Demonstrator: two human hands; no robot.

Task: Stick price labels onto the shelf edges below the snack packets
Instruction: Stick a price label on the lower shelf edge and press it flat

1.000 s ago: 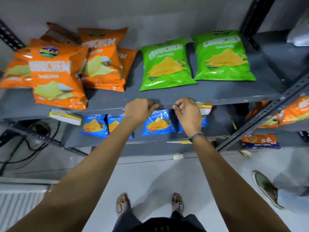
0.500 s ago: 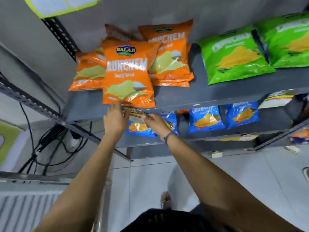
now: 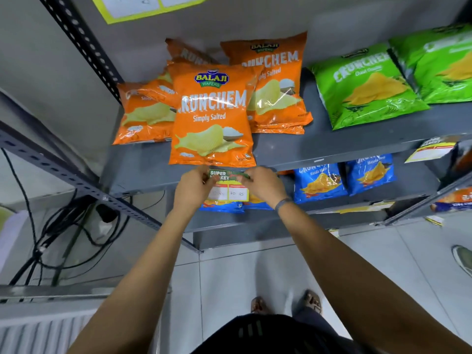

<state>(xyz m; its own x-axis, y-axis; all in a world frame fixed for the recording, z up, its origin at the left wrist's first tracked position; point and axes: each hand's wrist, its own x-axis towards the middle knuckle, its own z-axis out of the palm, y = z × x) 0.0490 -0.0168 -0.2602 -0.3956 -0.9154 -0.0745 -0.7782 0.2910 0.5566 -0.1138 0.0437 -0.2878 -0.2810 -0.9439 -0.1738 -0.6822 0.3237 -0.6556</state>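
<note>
A price label with a green top strip, yellow border and white price boxes hangs at the front edge of the grey shelf, directly below the front orange snack packet. My left hand pinches the label's upper left corner. My right hand pinches its upper right corner against the shelf edge. A second price label hangs on the same edge at the far right, below the green packets.
Blue snack packets lie on the lower shelf. A perforated steel upright slants across the left, with black cables behind it. My sandalled feet stand on grey floor tiles. Another person's shoe shows at the right edge.
Both hands moved from below the green packets to the left, under the orange packets. The label there, first tilted up between my fingers, now hangs flat at the shelf edge.
</note>
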